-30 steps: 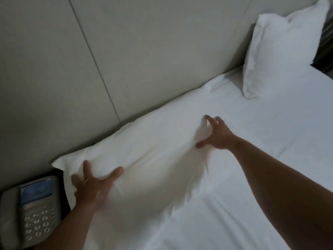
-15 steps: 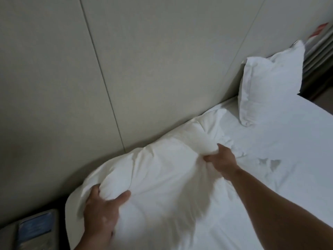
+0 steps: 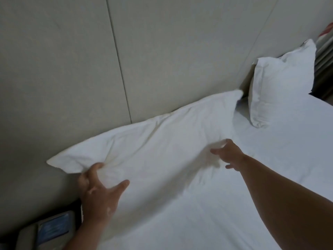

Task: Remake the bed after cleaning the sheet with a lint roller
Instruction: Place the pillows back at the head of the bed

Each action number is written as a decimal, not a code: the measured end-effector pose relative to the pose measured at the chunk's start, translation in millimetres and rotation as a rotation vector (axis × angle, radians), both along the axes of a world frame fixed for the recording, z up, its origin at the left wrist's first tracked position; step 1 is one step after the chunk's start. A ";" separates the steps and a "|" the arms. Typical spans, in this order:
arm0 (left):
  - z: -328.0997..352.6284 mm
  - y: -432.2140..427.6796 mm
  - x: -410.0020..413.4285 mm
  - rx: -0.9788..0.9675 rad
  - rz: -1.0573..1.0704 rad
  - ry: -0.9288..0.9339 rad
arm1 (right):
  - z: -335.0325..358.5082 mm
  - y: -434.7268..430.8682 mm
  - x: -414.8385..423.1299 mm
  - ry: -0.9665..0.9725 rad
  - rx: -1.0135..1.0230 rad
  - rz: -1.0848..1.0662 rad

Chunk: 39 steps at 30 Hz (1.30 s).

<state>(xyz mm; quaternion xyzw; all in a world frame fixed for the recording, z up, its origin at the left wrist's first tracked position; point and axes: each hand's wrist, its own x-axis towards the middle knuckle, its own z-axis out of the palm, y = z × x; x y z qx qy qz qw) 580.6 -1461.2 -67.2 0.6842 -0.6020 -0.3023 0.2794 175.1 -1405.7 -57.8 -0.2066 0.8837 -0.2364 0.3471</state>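
The pillow [image 3: 162, 141] lies lengthwise along the wall [image 3: 72, 69], near-left to far-right, the left hand [image 3: 100, 192] gripping its near-left end, the right hand [image 3: 229, 155] spread-fingered (blurred) against its near edge.

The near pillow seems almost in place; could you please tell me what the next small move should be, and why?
Probably set its lower edge down on the sheet and let go. The near pillow already leans on the headboard, beside the far pillow propped there; the left hand grips its corner and the right hand touches its lower edge.
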 end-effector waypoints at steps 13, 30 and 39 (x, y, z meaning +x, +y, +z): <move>-9.4 1.3 5.6 0.183 -0.232 -0.214 | 26.7 63.0 66.8 0.106 0.362 0.448; 5.8 381.9 -33.0 0.665 -1.236 -0.621 | 44.9 702.8 318.8 -0.229 0.314 -0.322; 19.9 693.4 3.8 0.389 -2.017 -0.928 | 26.4 972.8 565.4 -0.320 0.088 -1.090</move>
